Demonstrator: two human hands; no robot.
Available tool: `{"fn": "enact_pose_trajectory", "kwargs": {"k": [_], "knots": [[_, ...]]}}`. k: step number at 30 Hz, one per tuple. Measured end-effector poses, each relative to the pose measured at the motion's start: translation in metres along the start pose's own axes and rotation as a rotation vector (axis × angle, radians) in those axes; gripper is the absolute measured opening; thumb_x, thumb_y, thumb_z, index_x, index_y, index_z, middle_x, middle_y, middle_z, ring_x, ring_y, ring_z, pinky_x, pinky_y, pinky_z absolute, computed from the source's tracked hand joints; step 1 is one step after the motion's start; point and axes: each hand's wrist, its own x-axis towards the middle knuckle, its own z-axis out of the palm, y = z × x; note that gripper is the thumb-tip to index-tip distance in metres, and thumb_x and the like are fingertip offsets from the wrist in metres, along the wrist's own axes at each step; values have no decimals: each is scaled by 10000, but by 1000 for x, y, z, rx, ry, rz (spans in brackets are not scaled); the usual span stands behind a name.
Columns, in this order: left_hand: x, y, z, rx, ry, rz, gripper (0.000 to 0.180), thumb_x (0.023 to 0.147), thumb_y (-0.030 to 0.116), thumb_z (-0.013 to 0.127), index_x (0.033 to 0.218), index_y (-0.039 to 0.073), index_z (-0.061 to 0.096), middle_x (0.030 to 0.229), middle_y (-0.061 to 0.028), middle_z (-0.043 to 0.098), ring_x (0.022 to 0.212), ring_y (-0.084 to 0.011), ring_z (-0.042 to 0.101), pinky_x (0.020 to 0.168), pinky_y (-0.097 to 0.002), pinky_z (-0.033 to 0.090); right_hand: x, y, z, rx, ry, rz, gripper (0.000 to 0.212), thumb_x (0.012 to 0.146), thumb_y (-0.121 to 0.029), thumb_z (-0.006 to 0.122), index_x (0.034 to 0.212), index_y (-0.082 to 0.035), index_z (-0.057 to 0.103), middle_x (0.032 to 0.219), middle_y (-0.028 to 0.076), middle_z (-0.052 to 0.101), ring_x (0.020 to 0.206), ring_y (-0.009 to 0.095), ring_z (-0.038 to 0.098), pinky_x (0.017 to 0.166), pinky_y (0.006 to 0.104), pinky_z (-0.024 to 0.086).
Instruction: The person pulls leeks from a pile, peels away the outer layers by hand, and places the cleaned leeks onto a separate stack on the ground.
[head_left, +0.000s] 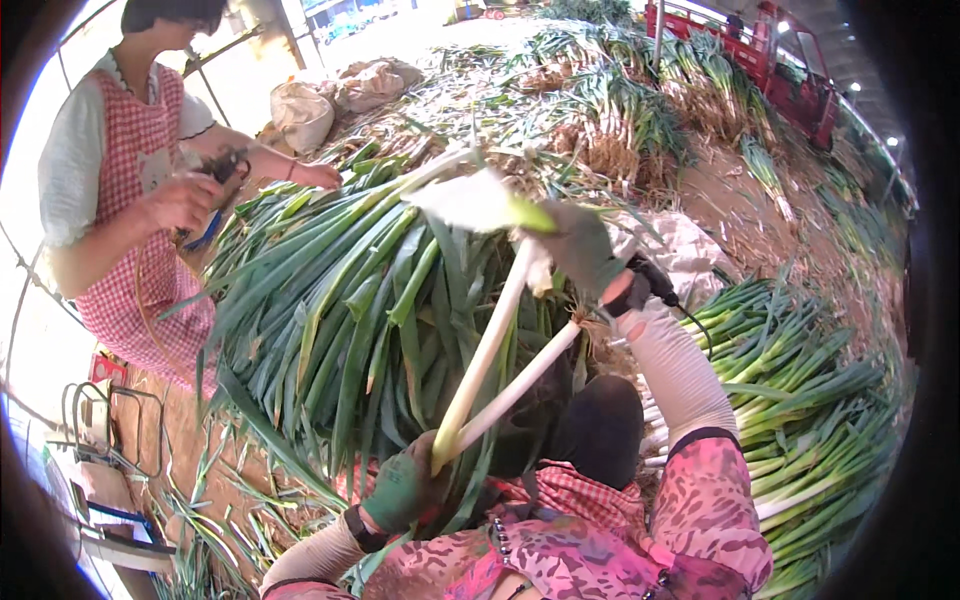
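My left hand [405, 488], in a green glove, is closed round two long green onions [497, 345], gripping them where the white stalks turn green. Their white ends slant up and to the right, and one still shows roots. My right hand [580, 248], in a darker glove, is closed at the upper end of the stalks. A pale, motion-blurred strip of onion skin [470, 200] with a yellow-green end reaches left from its fingers. By the right wrist is a black object [655, 281] with a thin cord; its kind is unclear.
A large heap of green onions [330, 310] lies before me, its leaves hanging toward me. Onions with white stalks [800, 420] lie at my right. A co-worker [130, 180] in a checked apron stands at the left holding a dark tool [222, 168]. Standing bundles [615, 125] and sacks [302, 115] are behind.
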Motion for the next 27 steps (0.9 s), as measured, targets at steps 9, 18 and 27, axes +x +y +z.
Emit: {"fn": "enact_pose_trajectory", "kwargs": {"k": [9, 18, 27], "knots": [[-7, -39, -13, -224, -46, -131, 576, 807, 258, 711, 1289, 62, 464, 946, -250, 659, 861, -406, 667, 709, -481, 502, -57, 133, -100, 603, 854, 617, 314, 868, -322, 713, 1085, -97, 682, 899, -41, 619, 778, 127, 554, 650, 249, 447], [14, -61, -9, -321, -38, -211, 549, 804, 290, 693, 1236, 25, 484, 885, -253, 664, 821, -424, 670, 690, -485, 512, -437, 195, -53, -189, -928, 614, 355, 917, -283, 585, 1237, -129, 590, 1120, 189, 664, 1041, 359, 636, 906, 421, 501], [23, -81, 4, -391, -38, -140, 598, 811, 320, 700, 1283, 30, 475, 827, -235, 666, 733, -396, 677, 640, -459, 521, -226, 270, -46, -765, -1245, 134, 462, 909, -372, 520, 1282, -104, 569, 1287, 131, 599, 1159, 282, 577, 1012, 414, 436]]}}
